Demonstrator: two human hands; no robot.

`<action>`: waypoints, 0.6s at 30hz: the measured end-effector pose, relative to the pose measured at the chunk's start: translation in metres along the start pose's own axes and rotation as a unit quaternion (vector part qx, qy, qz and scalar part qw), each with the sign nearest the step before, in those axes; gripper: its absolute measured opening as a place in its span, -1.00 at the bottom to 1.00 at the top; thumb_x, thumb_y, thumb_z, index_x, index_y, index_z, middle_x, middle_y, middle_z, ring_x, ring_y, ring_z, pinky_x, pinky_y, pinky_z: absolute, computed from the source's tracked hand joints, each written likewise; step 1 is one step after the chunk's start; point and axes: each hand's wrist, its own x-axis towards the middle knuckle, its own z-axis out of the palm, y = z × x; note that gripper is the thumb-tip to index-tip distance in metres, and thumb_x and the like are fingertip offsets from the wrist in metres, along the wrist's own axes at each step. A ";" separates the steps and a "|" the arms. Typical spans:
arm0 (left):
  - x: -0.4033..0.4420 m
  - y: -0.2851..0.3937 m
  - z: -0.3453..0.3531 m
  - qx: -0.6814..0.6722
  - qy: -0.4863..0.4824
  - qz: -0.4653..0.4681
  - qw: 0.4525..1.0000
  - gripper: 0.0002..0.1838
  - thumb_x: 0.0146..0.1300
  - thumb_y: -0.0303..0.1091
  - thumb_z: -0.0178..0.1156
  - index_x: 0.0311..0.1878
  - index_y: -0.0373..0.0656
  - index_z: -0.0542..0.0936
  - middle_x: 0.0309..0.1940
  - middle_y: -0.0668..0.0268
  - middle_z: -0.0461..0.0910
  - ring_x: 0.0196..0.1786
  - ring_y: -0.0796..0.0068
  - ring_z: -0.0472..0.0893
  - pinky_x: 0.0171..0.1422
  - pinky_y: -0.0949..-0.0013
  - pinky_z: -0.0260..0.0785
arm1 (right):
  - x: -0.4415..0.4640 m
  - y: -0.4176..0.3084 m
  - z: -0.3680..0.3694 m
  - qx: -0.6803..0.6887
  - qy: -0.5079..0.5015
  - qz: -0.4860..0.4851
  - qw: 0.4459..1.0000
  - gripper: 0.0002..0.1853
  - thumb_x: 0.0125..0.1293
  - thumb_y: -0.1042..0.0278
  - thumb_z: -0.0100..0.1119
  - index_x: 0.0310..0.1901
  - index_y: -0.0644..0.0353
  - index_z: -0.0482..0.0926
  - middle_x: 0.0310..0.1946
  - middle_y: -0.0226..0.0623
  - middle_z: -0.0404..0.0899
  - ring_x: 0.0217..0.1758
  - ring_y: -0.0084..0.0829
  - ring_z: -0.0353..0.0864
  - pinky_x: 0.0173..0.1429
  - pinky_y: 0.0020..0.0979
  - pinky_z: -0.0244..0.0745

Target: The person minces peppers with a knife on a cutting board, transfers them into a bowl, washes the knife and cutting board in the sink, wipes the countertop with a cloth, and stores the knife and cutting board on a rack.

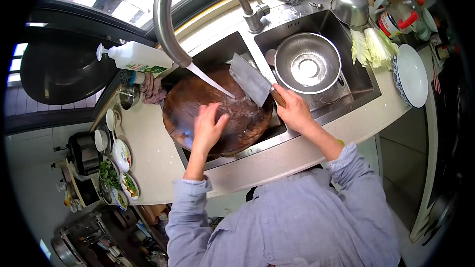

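Note:
A round wooden chopping board (198,99), dark and wet, lies across the left sink basin. Water runs onto it from the curved faucet (166,24). My right hand (293,109) grips the wooden handle of a cleaver (251,80), whose broad blade is over the board's right side, near the stream. Over the board's middle is my left hand (209,126), fingers apart and slightly blurred, holding nothing. Whether its fingertips touch the wood I cannot tell.
A metal bowl (334,52) sits in the right basin (358,81). Cabbage (378,48) and a white oval plate (411,76) are at the right. A white bottle (138,57) stands left of the faucet. Several dishes of food, including a plate (121,155), line the left counter (153,163).

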 end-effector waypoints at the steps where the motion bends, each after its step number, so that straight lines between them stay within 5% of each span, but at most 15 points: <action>1: -0.012 -0.001 -0.005 0.211 0.044 0.045 0.975 -0.43 0.22 -0.11 0.09 0.23 -0.21 0.31 0.23 0.07 0.32 0.29 -0.01 0.26 0.32 -0.13 0.03 | 0.002 0.000 -0.004 -0.004 -0.001 -0.005 1.000 -0.39 0.01 0.47 0.00 0.21 0.09 0.34 -0.16 -0.03 0.49 -0.11 -0.08 0.52 0.00 -0.22 0.40; 2: -0.017 -0.011 -0.007 0.295 -0.037 -0.011 0.955 -0.33 0.27 0.10 -0.06 0.32 -0.16 0.23 0.38 0.11 0.07 0.46 0.05 -0.09 0.43 -0.13 -0.30 | 0.004 0.000 -0.007 -0.008 -0.003 -0.010 1.000 -0.40 0.01 0.47 -0.01 0.21 0.09 0.34 -0.16 -0.03 0.49 -0.10 -0.07 0.52 0.01 -0.22 0.40; 6: -0.014 -0.010 0.028 0.345 -0.091 0.006 0.934 -0.27 0.29 0.20 -0.24 0.37 -0.12 0.12 0.43 0.19 -0.04 0.46 0.05 -0.10 0.39 -0.25 -0.32 | 0.012 0.010 0.000 0.029 0.004 0.005 1.000 -0.41 0.04 0.47 0.01 0.22 0.09 0.33 -0.11 -0.01 0.48 -0.06 -0.06 0.51 0.04 -0.25 0.40; 11: -0.008 0.061 0.116 0.286 -0.099 0.163 0.939 -0.28 0.25 0.22 -0.18 0.34 -0.06 0.20 0.39 0.25 0.08 0.45 0.12 -0.05 0.36 -0.32 -0.31 | 0.018 0.019 0.013 0.067 0.071 -0.016 0.995 -0.42 0.06 0.46 0.01 0.21 0.10 0.31 -0.07 0.00 0.47 -0.03 -0.01 0.49 0.04 -0.19 0.39; 14: 0.003 0.076 0.110 0.075 -0.079 0.117 0.987 -0.47 0.27 -0.12 -0.01 0.27 -0.12 0.29 0.24 0.19 0.34 0.31 0.13 0.28 0.34 0.01 0.09 | 0.024 0.027 0.010 0.064 0.079 -0.045 0.994 -0.43 0.07 0.45 0.01 0.21 0.09 0.30 -0.10 0.03 0.46 -0.06 0.02 0.48 0.02 -0.15 0.39; 16: 0.016 0.055 0.086 -0.131 0.040 0.044 0.990 -0.58 0.22 -0.37 0.05 0.16 -0.20 0.38 -0.03 0.18 0.56 0.02 0.17 0.55 0.11 0.28 0.39 | 0.022 0.024 0.004 0.050 0.055 -0.033 0.997 -0.43 0.07 0.45 0.01 0.21 0.10 0.30 -0.11 0.03 0.46 -0.07 0.02 0.48 0.02 -0.16 0.39; 18: 0.046 0.028 0.070 -0.439 0.125 -0.097 0.884 -0.68 0.17 -0.50 0.06 0.03 -0.24 0.44 -0.28 0.20 0.60 -0.24 0.27 0.60 -0.12 0.41 0.49 | 0.017 0.014 0.003 0.051 0.016 0.017 0.998 -0.42 0.02 0.51 0.03 0.19 0.20 0.33 -0.02 0.00 0.48 0.04 -0.15 0.51 0.11 -0.31 0.37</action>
